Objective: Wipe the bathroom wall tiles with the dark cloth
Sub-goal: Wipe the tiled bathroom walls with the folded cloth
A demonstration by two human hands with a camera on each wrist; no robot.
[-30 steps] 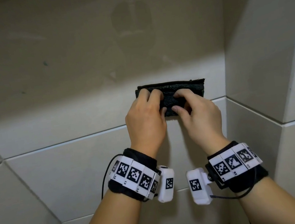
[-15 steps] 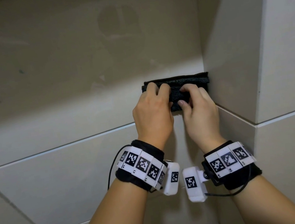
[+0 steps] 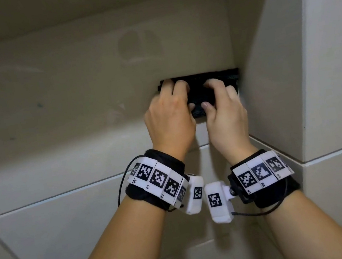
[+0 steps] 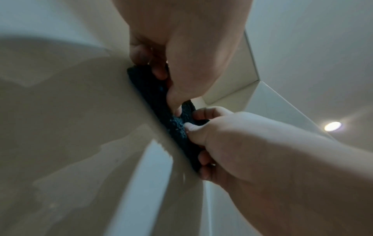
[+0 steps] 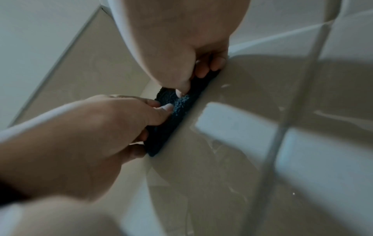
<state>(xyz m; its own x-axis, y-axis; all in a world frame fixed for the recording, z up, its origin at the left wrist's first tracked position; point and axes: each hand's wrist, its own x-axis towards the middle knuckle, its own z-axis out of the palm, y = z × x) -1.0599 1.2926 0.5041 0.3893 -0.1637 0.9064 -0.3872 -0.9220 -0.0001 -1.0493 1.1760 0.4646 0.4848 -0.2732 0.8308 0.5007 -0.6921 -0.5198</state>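
The dark cloth (image 3: 201, 94) lies folded flat against the beige wall tile (image 3: 73, 99), with its right end touching the inner corner. My left hand (image 3: 180, 99) grips the cloth's left part, fingers curled over its top edge and thumb on its face. On the right part my right hand (image 3: 216, 96) does the same, thumb tip near the middle. In the left wrist view both thumbs press into the cloth (image 4: 159, 102). The right wrist view shows the cloth (image 5: 171, 127) edge-on against the glossy tile.
A side wall (image 3: 267, 72) meets the wiped wall just right of the cloth. A grout line (image 3: 65, 194) runs below the hands. Faint smears and specks mark the tile (image 3: 39, 105) to the left. A ceiling light (image 4: 332, 126) glows overhead.
Both hands slid the cloth to the right along the tile until its right end reached the corner, and it now sits higher above the grout line.
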